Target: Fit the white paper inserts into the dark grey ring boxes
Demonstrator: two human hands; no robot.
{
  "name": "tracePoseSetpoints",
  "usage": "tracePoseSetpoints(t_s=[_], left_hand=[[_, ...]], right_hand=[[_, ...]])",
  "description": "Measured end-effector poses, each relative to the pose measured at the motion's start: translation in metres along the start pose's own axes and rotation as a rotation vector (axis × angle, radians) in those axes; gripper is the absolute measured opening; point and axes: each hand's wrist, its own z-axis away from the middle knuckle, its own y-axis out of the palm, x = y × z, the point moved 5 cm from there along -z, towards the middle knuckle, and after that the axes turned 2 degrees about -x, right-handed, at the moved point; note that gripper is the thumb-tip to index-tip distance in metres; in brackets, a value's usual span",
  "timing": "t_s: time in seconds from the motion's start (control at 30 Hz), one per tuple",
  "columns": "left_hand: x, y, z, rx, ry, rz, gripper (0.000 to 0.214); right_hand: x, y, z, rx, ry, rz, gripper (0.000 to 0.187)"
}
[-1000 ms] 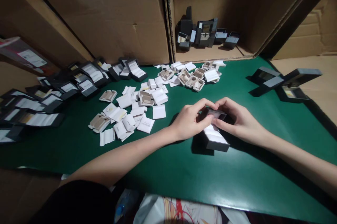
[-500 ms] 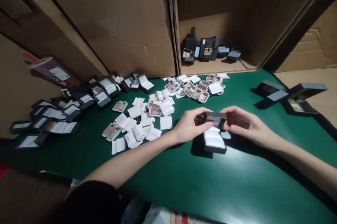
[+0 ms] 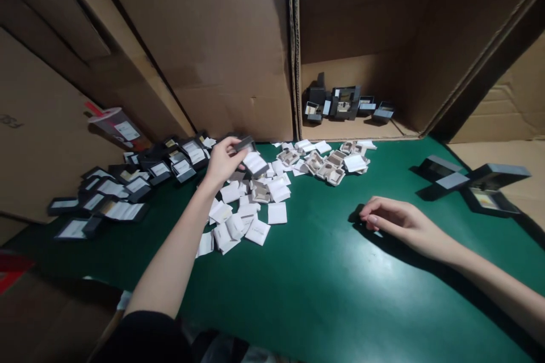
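Observation:
My left hand [image 3: 223, 165] grips a small black hinged box [image 3: 256, 164], its lid raised and a white padded insert inside. It holds the box over the back of a scatter of white folded inserts [image 3: 258, 232]. My right hand [image 3: 395, 220] is at the right of the green table [image 3: 319, 295], its fingers curled in toward the thumb and nothing visible in them. Left of my left hand stands a cluster of similar black boxes [image 3: 138, 187] with white inserts, most of them open.
Several small black boxes [image 3: 346, 103] stand inside an upright cardboard carton [image 3: 361, 45] at the back. Two more open black boxes [image 3: 489, 192] sit at the right edge. A cup with a red straw [image 3: 117, 127] stands back left. Cardboard walls [image 3: 230, 45] border the table.
My left hand has carried the black box left and away from me, toward the cluster of boxes. My right hand has let go of it and stays at the right. The view has shifted slightly.

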Motion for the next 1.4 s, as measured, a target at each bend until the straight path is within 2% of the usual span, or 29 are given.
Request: tracePoseSetpoints(t_s=[0.07,0.13,0.2,0.27,0.37,0.47,0.63,0.87,1.07,1.3,1.4], left_hand=[[0.028,-0.011,-0.01,-0.146,-0.034,0.02,0.019],[0.046,-0.014,-0.016,-0.248,-0.056,0.048,0.019],[0.056,-0.01,-0.018,-0.28,-0.079,0.085,0.024],[0.06,-0.003,-0.018,-0.261,-0.091,0.115,0.036],[0.062,0.003,-0.016,-0.218,-0.087,0.109,0.058],[0.062,0.003,-0.016,-0.183,-0.063,0.074,0.065],[0.062,-0.002,-0.019,-0.144,-0.03,-0.018,0.048],[0.061,-0.016,-0.019,-0.213,-0.066,-0.192,0.041],[0.06,-0.021,-0.019,-0.222,-0.122,-0.282,0.022],[0.057,-0.031,-0.017,-0.277,-0.112,-0.426,0.025],[0.052,-0.031,-0.017,-0.266,-0.076,-0.448,0.034]], right_hand=[[-0.001,0.0,-0.001,0.001,-0.007,0.009,0.026],[-0.001,-0.001,-0.001,0.0,-0.012,0.015,0.027],[0.0,-0.001,-0.001,0.003,-0.019,0.023,0.027],[0.002,-0.001,-0.001,0.006,-0.026,0.035,0.027],[0.004,-0.001,0.0,-0.003,-0.034,0.045,0.029],[0.005,0.0,0.0,-0.012,-0.038,0.046,0.032],[0.005,0.0,-0.001,-0.01,-0.053,0.067,0.031],[0.003,0.001,-0.001,0.001,-0.082,0.12,0.031],[0.004,0.001,0.0,0.008,-0.109,0.233,0.029],[0.003,0.001,0.0,0.021,-0.119,0.274,0.028],[0.003,0.002,0.0,0.03,-0.114,0.275,0.026]])
